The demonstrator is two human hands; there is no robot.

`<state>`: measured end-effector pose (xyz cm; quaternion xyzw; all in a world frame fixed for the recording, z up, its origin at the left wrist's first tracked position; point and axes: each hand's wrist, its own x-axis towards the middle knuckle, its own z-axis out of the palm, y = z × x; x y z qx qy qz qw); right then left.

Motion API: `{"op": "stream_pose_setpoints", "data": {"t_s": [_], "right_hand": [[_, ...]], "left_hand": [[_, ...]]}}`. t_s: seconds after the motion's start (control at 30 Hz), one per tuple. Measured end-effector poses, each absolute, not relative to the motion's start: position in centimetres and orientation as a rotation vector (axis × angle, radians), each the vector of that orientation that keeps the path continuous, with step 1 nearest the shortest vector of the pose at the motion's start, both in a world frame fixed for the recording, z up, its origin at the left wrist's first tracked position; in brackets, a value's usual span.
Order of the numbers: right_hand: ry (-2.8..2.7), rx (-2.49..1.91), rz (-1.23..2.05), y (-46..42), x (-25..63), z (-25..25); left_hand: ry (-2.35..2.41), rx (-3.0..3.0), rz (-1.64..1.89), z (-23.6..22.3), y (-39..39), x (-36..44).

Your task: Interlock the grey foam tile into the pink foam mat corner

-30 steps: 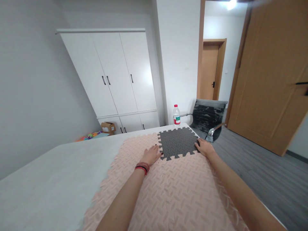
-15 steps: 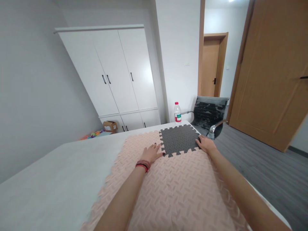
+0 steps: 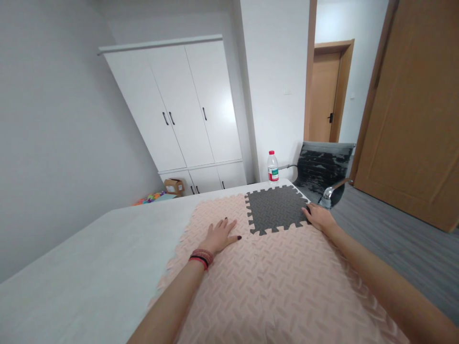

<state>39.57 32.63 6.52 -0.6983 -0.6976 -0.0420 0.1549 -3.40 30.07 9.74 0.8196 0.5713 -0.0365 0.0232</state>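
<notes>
I see the gray mat piece [image 3: 276, 209] lying flat at the far right corner of the pink mat [image 3: 272, 282], locked in by its teeth. It looks nearly square, so I can't pick a long side. My left hand [image 3: 219, 236] lies open on the pink mat, just beside it. My right hand [image 3: 320, 218] rests open, touching its right edge. My right arm partly hides the pink mat's right edge.
</notes>
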Motion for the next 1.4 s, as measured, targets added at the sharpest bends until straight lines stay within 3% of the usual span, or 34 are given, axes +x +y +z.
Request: {"op": "stream_pose_setpoints", "data": {"t_s": [0.47, 0.77, 1.07, 1.4], "right_hand": [[-1.975, -2.055, -0.127, 32.2, 39.3, 7.0], [-1.991, -2.063, -0.274, 31.8, 38.9, 7.1], [-2.038, -2.065, -0.439, 31.0, 38.4, 7.2], [-2.139, -2.058, -0.552, 30.7, 37.3, 7.7]], "left_hand": [[1.764, 2.558, -0.133, 10.7, 29.7, -6.6], [1.989, 2.486, -0.12, 11.6, 28.3, -9.3], [2.097, 2.343, -0.149, 12.1, 23.6, -17.5], [2.125, 2.35, -0.162, 11.3, 23.3, -17.8]]}}
